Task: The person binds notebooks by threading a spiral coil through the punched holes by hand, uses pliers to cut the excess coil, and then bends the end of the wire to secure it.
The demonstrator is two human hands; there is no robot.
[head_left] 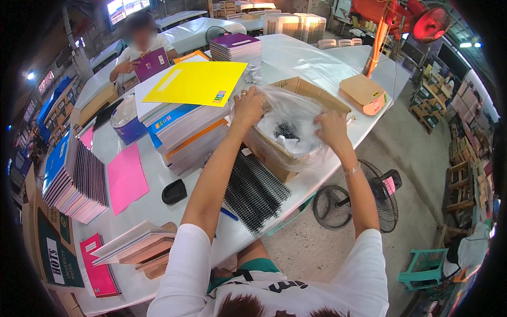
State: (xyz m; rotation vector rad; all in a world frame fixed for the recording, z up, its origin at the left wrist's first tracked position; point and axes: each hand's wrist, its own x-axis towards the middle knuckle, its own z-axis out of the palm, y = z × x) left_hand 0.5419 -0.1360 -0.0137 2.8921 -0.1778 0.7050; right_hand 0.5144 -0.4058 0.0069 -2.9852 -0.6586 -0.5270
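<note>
Black coils (pixel 255 190), brown box (pixel 280 168), yellow notebook (pixel 195 82).

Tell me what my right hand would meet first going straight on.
Your right hand would probably meet the clear plastic bag in the open cardboard box first; depth is unclear.

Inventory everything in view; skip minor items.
Box: one, brown, on table
Plastic bag: one, clear, lining box
Coils: many, black, in front of box
Cover: one, yellow, atop tall stack
Tall stack: one, mostly white, left of box
Bound notebooks: one stack, blue-topped, table's left
Far notebooks: one stack, purple, behind tall stack
Large sheet: one, pink, beside bound notebooks
Spiral notebook: one, crimson, near left corner
Tub: one, blue, left of tall stack
Unidentified object: one, black, right of sheet
Near table: one, white, centre
Floor fan: one, black, right of table
Stool: one, green, lower right
Co-worker: one, white shirt, upper left
Left hand: one, bare, bag's left
Right hand: one, bare, bag's right
</note>
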